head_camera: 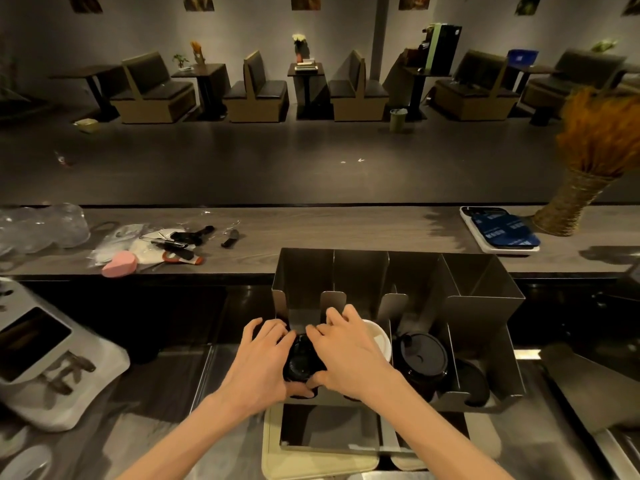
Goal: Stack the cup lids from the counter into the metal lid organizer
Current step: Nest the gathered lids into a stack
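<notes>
Black domed lids [300, 362] — stacked, glossy — clasped between left hand [258, 367] and right hand [349, 355].

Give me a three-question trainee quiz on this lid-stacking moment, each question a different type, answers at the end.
1. True or false: both hands are on the black lids in the leftmost slot of the metal lid organizer.
2. Multiple choice: what colour are the lids in the slot just right of the hands? A) white B) red C) blue
3. Short answer: what pink item lies on the wooden counter to the left?

Key
1. True: the left hand and right hand both close round that stack.
2. A: the white lids.
3. A pink sponge.
</notes>
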`<action>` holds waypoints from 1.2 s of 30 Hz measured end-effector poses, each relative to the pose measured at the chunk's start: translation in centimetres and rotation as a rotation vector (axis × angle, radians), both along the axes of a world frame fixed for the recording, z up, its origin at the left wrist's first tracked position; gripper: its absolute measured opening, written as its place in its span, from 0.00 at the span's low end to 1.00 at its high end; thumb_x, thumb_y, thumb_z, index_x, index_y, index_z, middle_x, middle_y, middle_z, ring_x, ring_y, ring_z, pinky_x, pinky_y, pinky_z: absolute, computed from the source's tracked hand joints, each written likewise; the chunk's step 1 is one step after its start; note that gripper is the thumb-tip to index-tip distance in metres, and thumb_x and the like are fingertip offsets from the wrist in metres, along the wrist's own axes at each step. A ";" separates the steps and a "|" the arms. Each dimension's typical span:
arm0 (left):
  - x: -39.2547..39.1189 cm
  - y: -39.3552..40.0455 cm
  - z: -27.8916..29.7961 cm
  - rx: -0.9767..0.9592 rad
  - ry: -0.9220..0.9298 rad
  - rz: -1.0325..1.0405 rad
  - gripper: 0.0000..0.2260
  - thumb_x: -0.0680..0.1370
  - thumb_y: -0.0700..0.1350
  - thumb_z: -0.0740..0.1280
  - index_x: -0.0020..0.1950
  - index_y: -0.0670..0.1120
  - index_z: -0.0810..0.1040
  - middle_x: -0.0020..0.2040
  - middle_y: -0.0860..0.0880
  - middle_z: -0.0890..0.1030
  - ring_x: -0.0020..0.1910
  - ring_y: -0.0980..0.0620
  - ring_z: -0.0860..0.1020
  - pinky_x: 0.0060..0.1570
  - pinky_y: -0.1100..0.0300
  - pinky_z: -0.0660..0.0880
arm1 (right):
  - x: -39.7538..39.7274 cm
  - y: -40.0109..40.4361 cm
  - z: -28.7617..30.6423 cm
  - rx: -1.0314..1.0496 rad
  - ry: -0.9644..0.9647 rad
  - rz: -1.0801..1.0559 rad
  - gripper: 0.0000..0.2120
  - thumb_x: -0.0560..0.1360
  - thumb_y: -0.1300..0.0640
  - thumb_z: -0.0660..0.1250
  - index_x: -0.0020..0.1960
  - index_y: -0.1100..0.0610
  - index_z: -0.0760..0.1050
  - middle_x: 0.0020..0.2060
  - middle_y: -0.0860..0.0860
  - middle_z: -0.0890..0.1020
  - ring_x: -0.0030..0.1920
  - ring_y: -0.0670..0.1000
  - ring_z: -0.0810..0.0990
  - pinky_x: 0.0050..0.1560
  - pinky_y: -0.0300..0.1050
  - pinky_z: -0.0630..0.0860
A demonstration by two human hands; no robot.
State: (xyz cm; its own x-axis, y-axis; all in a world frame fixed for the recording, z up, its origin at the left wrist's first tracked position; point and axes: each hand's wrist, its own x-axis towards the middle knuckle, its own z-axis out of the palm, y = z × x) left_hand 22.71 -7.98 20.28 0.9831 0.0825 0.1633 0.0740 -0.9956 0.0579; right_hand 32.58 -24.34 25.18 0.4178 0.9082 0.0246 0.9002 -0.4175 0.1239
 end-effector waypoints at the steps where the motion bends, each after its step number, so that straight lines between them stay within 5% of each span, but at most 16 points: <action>1: -0.1 0.0 0.2 0.015 0.015 -0.008 0.43 0.62 0.79 0.63 0.66 0.51 0.79 0.61 0.54 0.81 0.66 0.51 0.76 0.73 0.50 0.53 | 0.1 0.3 -0.1 -0.016 0.008 -0.013 0.31 0.76 0.35 0.66 0.69 0.57 0.73 0.60 0.53 0.82 0.65 0.57 0.71 0.69 0.57 0.61; 5: -0.9 0.4 1.2 -0.080 0.056 -0.026 0.41 0.71 0.71 0.65 0.78 0.52 0.66 0.74 0.56 0.72 0.79 0.54 0.58 0.79 0.49 0.42 | 0.3 0.5 -0.7 -0.016 0.105 -0.054 0.26 0.76 0.35 0.68 0.62 0.53 0.76 0.54 0.50 0.83 0.60 0.55 0.71 0.63 0.55 0.62; 10: -1.6 1.0 1.1 -0.236 -0.013 -0.037 0.36 0.72 0.68 0.63 0.77 0.53 0.68 0.74 0.56 0.72 0.80 0.58 0.54 0.76 0.57 0.33 | 0.4 0.6 -1.0 -0.037 0.136 -0.066 0.28 0.75 0.32 0.66 0.65 0.51 0.75 0.58 0.48 0.82 0.60 0.54 0.69 0.62 0.55 0.62; 16: -2.0 2.3 0.3 -0.343 -0.133 -0.056 0.37 0.70 0.59 0.76 0.76 0.52 0.69 0.75 0.53 0.69 0.80 0.55 0.52 0.77 0.48 0.54 | 0.5 0.6 -0.6 -0.098 0.158 -0.091 0.35 0.76 0.31 0.64 0.75 0.51 0.69 0.67 0.50 0.78 0.68 0.56 0.67 0.69 0.58 0.59; 22: -3.5 4.4 -0.7 -0.511 -0.191 0.025 0.36 0.69 0.61 0.76 0.74 0.57 0.69 0.70 0.61 0.68 0.78 0.59 0.56 0.75 0.51 0.57 | 0.0 0.8 -0.1 -0.066 0.156 -0.147 0.43 0.72 0.24 0.62 0.76 0.53 0.68 0.68 0.50 0.76 0.68 0.55 0.68 0.68 0.56 0.60; 33: -6.1 5.7 -2.7 -0.615 -0.173 0.105 0.28 0.73 0.63 0.70 0.71 0.56 0.72 0.66 0.62 0.69 0.72 0.62 0.62 0.71 0.62 0.61 | -1.6 2.3 0.0 -0.095 0.104 -0.218 0.35 0.74 0.26 0.61 0.69 0.51 0.75 0.61 0.49 0.81 0.63 0.54 0.71 0.62 0.54 0.63; 36: -6.8 6.9 -2.4 -0.603 -0.174 0.118 0.25 0.74 0.60 0.70 0.70 0.56 0.74 0.65 0.60 0.70 0.70 0.62 0.65 0.68 0.63 0.65 | -1.6 2.5 0.2 -0.075 0.152 -0.234 0.43 0.71 0.23 0.60 0.77 0.49 0.68 0.67 0.48 0.76 0.67 0.53 0.70 0.64 0.54 0.64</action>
State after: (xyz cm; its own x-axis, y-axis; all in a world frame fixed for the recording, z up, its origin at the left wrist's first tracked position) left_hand 15.92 -1.12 17.93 0.9250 0.3163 0.2107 0.1204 -0.7698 0.6269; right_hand 31.02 -21.83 25.37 0.6099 0.7837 -0.1180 0.7912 -0.6107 0.0331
